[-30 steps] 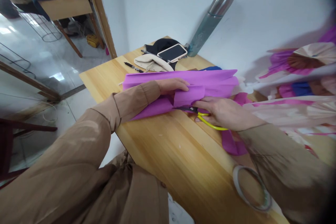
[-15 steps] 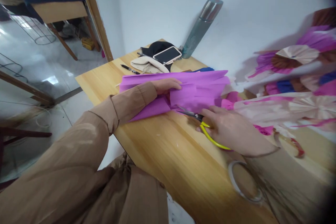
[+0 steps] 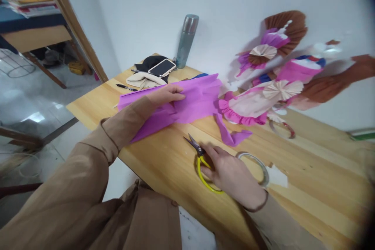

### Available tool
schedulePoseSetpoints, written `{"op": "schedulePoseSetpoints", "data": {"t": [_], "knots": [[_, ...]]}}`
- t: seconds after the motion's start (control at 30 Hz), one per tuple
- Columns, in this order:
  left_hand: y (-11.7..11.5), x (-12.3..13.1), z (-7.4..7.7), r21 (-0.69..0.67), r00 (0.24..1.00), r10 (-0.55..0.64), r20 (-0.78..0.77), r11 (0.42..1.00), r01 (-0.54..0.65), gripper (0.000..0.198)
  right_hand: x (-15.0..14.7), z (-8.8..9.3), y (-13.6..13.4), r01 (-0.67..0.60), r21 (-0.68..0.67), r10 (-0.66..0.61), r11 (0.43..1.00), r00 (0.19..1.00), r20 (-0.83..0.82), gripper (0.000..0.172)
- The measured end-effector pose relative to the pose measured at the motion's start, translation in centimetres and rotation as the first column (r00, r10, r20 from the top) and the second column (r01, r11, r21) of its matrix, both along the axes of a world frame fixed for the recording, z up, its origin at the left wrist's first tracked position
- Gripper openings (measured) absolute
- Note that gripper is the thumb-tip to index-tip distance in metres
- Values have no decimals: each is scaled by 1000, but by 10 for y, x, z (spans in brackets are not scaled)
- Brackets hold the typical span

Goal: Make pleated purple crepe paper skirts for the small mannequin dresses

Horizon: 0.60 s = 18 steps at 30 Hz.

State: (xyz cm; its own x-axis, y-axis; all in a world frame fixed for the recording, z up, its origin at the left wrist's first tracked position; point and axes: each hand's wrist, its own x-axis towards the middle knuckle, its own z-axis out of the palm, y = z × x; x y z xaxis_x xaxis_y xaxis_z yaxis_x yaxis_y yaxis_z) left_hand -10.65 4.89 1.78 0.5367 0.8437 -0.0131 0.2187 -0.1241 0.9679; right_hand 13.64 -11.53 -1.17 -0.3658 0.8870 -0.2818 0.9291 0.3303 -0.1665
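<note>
A sheet of purple crepe paper lies folded across the wooden table. My left hand is on top of it, fingers bent and gripping the paper near its middle; part of the grip is hidden. My right hand holds scissors with yellow handles, low over the table and apart from the paper. Their dark blades are slightly parted and point toward the sheet. A narrow purple strip curls on the table at the sheet's right end.
Behind the paper are a phone, a pen and a grey thermos. Paper-dressed figures stand along the wall at right. A roll of tape lies beside my right wrist. The wooden table has its near edge by my body.
My right hand has drawn the scissors back from the paper toward me. The purple strip has come into sight. My left hand stays on the sheet, and the view has swung right.
</note>
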Motion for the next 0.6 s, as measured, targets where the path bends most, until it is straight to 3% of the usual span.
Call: {"op": "schedulePoseSetpoints", "data": {"t": [0.07, 0.13, 0.23, 0.3, 0.4, 0.47, 0.57, 0.6], "knots": [[-15, 9, 11, 191, 991, -23, -134, 980, 49, 32, 4, 2, -6, 42, -3, -42, 999, 999, 20, 58], [-33, 26, 16, 448, 957, 79, -279, 892, 57, 32, 8, 3, -13, 66, -13, -66, 998, 998, 18, 58], [-60, 60, 13, 631, 797, 236, -556, 744, 220, 22, 11, 3, -24, 62, -2, -62, 998, 998, -24, 57], [-76, 83, 4, 605, 657, 219, -721, 662, 443, 29, 11, 4, -29, 53, 12, -53, 999, 998, -36, 53], [-96, 106, -9, 526, 599, 108, -793, 617, 586, 30, 11, 5, -34, 44, 27, -43, 999, 998, -39, 48], [-105, 106, -11, 477, 571, 49, -820, 609, 633, 20, 13, 5, -36, 29, 28, -27, 999, 998, -57, 48], [-110, 83, 2, 442, 583, -12, -812, 638, 630, 41, 20, 5, -38, -8, 5, 8, 1000, 995, -103, 47], [-109, 70, 9, 413, 588, -33, -808, 680, 606, 49, 23, 4, -39, -14, -4, 13, 1000, 994, -111, 47]]}}
